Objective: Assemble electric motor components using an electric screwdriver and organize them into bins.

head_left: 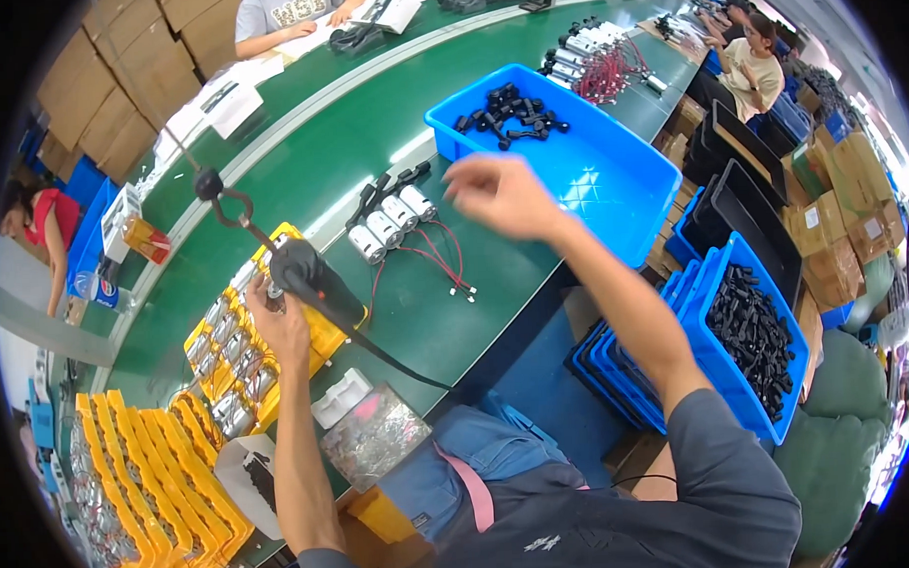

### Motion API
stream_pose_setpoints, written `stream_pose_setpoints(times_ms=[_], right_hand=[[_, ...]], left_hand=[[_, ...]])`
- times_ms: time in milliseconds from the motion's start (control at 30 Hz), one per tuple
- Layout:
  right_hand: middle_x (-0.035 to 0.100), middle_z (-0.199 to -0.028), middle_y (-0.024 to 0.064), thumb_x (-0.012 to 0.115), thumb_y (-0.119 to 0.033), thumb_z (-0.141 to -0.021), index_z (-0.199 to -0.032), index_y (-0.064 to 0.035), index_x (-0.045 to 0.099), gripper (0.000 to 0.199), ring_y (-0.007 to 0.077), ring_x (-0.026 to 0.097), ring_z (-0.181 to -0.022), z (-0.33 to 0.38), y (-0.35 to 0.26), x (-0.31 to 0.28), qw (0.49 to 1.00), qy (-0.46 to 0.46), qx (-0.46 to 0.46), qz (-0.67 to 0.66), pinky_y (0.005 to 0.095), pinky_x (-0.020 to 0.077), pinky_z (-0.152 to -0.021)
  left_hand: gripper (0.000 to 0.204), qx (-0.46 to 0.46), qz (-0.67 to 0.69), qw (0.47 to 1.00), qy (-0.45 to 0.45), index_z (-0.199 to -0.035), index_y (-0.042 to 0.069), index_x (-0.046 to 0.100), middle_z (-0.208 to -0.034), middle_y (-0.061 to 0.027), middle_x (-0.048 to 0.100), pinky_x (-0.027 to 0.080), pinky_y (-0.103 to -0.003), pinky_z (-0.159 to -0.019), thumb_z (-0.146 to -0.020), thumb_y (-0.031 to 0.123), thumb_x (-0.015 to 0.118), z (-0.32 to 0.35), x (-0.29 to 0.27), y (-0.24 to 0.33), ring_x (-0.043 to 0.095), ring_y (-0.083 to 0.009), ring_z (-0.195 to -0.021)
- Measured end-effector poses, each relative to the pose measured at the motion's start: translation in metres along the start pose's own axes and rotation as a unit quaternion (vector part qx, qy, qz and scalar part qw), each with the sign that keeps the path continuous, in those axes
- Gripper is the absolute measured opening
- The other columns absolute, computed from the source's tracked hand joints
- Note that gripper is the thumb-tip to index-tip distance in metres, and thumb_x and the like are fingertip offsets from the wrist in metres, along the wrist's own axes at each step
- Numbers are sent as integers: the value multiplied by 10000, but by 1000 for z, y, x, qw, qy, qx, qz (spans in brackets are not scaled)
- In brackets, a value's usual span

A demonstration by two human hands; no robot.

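Observation:
My left hand (pixel 279 322) reaches over a yellow tray (pixel 324 341) of silver motors, its fingers curled round a small motor (pixel 275 290). Just beside those fingers hangs a black tool (pixel 309 274) on a cord, hiding part of the tray. My right hand (pixel 506 194) is raised over the bench near the blue bin, slightly blurred, fingers apart and with nothing visible in them. Between my hands a row of silver motors (pixel 384 229) with black parts at their far ends lies on the green bench, their red wires (pixel 444 259) trailing toward me.
The large blue bin (pixel 611 168) holds black parts (pixel 509 112). Stacked yellow trays (pixel 146 485) stand at lower left, near a clear bag (pixel 375 437). More motors (pixel 592 54) lie beyond the bin. Another blue bin (pixel 723 365) is at my right. Co-workers sit around the bench.

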State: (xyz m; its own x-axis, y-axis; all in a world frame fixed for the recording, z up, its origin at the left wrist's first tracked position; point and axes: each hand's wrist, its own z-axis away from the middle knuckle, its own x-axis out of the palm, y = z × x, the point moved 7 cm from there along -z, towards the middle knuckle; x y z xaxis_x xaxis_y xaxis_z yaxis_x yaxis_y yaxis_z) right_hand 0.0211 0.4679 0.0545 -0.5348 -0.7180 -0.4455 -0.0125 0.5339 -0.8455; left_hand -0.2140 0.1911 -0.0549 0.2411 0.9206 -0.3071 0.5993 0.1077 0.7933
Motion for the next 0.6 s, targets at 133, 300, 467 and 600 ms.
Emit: stream_pose_setpoints(times_ms=[133,300,467,600], right_hand=[[669,-929,198,629,-155,-737,-1096,22,592,402,297,664,-868,-71,129,-85,936,171,71,300,380,513,-801],[622,-1021,254,686,-332,-744,-1047,9,584,468,391,602,-974,-97,216,-88,887,57,145,434,466,474,-842],[629,-981,251,662,-320,-779,-1042,15,582,433,386,613,-927,-101,226,-91,871,24,169,462,455,483,-783],[663,-865,152,579,-270,-869,-994,26,592,321,223,649,-737,-94,209,-114,941,103,204,251,331,522,-630]], left_hand=[[508,-70,51,990,110,-1221,-24,435,-1008,-116,577,450,-296,-760,-814,135,695,2,-10,27,562,-171,-875],[530,-223,96,946,214,-1207,-73,432,-890,-120,605,445,-259,-700,-823,168,705,14,-34,2,572,-144,-798],[520,-153,14,965,212,-1166,-37,499,-857,-97,584,440,-277,-646,-810,278,713,15,-47,22,535,-148,-747],[468,-104,-87,977,162,-1129,-56,523,-837,-95,592,433,-272,-635,-841,279,675,19,-49,45,529,-149,-710]])
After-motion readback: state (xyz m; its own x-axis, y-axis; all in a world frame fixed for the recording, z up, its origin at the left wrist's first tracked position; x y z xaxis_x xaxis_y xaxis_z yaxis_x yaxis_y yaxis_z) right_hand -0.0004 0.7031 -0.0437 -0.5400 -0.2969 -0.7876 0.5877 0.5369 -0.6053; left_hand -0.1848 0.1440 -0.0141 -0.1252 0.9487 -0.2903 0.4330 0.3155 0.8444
